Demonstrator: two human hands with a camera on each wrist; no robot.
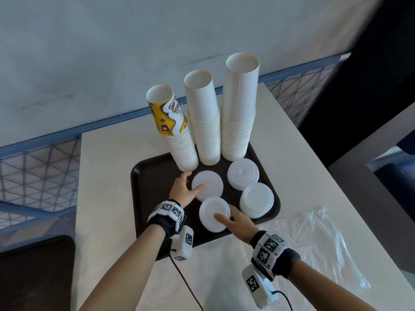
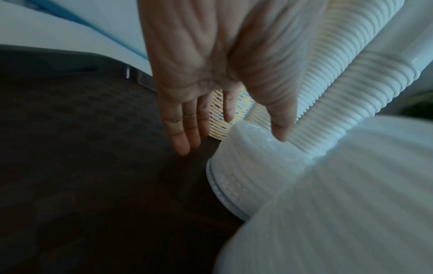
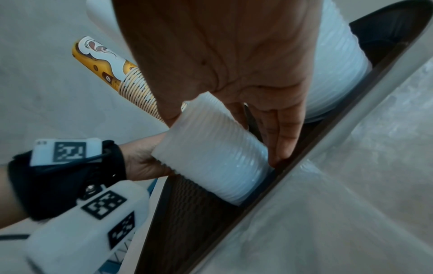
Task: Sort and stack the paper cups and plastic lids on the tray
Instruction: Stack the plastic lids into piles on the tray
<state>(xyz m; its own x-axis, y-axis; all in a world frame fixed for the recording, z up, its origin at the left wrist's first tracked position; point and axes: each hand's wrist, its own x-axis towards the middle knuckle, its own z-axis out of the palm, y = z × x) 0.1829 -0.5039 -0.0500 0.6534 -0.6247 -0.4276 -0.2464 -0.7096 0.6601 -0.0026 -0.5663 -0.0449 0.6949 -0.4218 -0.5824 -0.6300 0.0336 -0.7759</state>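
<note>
A dark brown tray (image 1: 155, 187) carries three tall cup stacks at the back: a printed yellow one (image 1: 177, 140), a white one (image 1: 203, 122) and the tallest white one (image 1: 239, 108). In front stand several stacks of white plastic lids. My left hand (image 1: 194, 181) has its thumb on top of the far-left lid stack (image 1: 210, 181). In the left wrist view its fingers (image 2: 185, 137) are straight beside that stack (image 2: 253, 166). My right hand (image 1: 225, 213) rests its thumb on the nearest lid stack (image 1: 211, 209), fingers (image 3: 281, 139) running straight down the stack's side (image 3: 211, 153) to the tray.
Two more lid stacks (image 1: 243, 173) (image 1: 257, 199) fill the tray's right side. A crumpled clear plastic bag (image 1: 314, 243) lies on the beige table (image 1: 107, 176) right of the tray. A blue mesh railing (image 1: 33, 171) runs behind the table; something dark (image 1: 33, 272) sits at lower left.
</note>
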